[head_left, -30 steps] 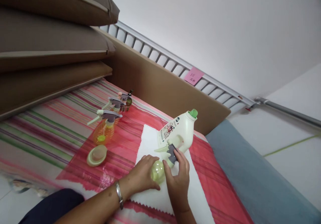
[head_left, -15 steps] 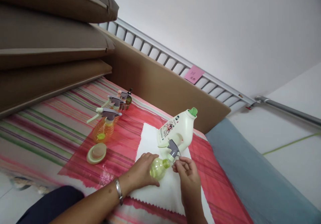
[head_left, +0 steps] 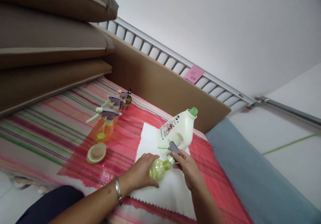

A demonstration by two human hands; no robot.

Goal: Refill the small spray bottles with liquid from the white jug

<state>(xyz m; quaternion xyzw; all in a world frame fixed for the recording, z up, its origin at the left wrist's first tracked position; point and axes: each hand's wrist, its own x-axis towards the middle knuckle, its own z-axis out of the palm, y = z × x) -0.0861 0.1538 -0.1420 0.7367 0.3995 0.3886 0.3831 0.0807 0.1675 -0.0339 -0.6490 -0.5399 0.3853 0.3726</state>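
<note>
My left hand [head_left: 142, 171] is wrapped round a translucent yellow-green spray bottle [head_left: 157, 170], holding it over a white cloth [head_left: 165, 193]. The bottle leans with its ribbed neck towards the right. Between thumb and fingers, my right hand [head_left: 186, 165] grips the grey trigger spray head [head_left: 173, 148] by its collar. That collar sits right beside the bottle's neck; whether it is seated on the thread I cannot tell. Just behind stands a white jug with a label [head_left: 184, 128], its green spout open at the top.
Several spray bottles with grey heads, one an orange bottle [head_left: 104, 130], stand at the left. Nearer lies a round pale green lid [head_left: 96, 153]. A brown board [head_left: 160, 83] edges the back; stacked brown cushions [head_left: 50, 36] rise at the left.
My right hand has moved up from below the spray head and now closes round its collar. The left hand and the bottle have barely moved.
</note>
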